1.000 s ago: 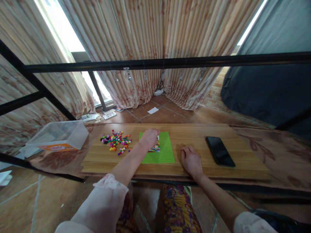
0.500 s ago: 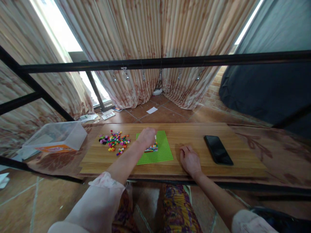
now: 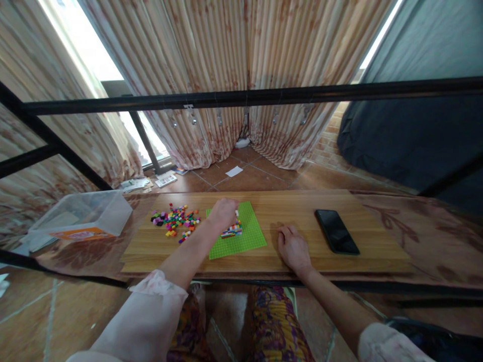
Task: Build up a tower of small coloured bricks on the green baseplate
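Note:
My left hand (image 3: 224, 213) is over the brick build (image 3: 233, 230), a small multicoloured block of toy bricks on the green baseplate (image 3: 249, 236). Its fingers are closed and point down at the far side of the build; whatever they pinch is hidden behind the hand. A white brick shows just by the fingertips. My right hand (image 3: 293, 247) rests on the wooden board (image 3: 275, 211), right of the baseplate, with its fingers curled together and nothing visible in them. Left of the baseplate lies a scattered pile of loose toy bricks (image 3: 177, 218).
A black smartphone (image 3: 336, 231) lies on the board's right part. Beyond the board's left end stands a clear plastic box (image 3: 83, 213) with an orange label. A black metal rail (image 3: 241, 99) crosses in front of the curtains (image 3: 211, 50). Papers (image 3: 166, 179) lie on the floor behind.
The baseplate has turned slightly under my left hand, its near left corner shifting left and toward me. My left hand stays at the build. My right hand keeps its place on the board.

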`<control>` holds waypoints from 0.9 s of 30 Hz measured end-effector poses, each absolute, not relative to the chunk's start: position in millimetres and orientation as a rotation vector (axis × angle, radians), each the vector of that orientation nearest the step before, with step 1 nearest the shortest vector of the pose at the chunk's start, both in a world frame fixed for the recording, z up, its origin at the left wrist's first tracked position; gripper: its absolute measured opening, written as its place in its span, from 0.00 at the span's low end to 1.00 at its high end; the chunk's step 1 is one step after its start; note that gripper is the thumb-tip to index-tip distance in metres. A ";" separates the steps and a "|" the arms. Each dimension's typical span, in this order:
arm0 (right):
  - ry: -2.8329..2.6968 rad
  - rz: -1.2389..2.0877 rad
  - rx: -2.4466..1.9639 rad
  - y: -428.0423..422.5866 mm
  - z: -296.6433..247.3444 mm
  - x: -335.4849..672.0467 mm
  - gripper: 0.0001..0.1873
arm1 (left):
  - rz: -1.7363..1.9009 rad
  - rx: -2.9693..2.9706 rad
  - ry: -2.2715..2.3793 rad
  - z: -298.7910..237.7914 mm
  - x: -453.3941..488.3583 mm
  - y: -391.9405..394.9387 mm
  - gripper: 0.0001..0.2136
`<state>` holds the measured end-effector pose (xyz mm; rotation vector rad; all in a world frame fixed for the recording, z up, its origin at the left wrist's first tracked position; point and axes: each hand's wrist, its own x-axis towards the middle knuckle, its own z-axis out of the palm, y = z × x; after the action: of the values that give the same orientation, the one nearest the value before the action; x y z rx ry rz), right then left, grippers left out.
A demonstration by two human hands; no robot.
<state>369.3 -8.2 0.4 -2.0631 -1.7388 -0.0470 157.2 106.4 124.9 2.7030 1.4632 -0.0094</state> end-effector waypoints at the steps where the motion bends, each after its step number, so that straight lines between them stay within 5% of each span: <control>1: -1.737 -0.045 -2.064 -8.2 0.6 369.2 0.12 | -0.016 2.700 1.467 125.2 156.2 106.8 0.14; 27: -1.724 -0.001 -2.083 -8.8 5.7 367.1 0.12 | 0.010 2.697 1.339 130.8 153.1 115.9 0.11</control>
<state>367.1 -8.8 5.7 -2.0826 -1.7236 -0.0009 153.1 115.9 130.8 2.6968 1.3393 0.0097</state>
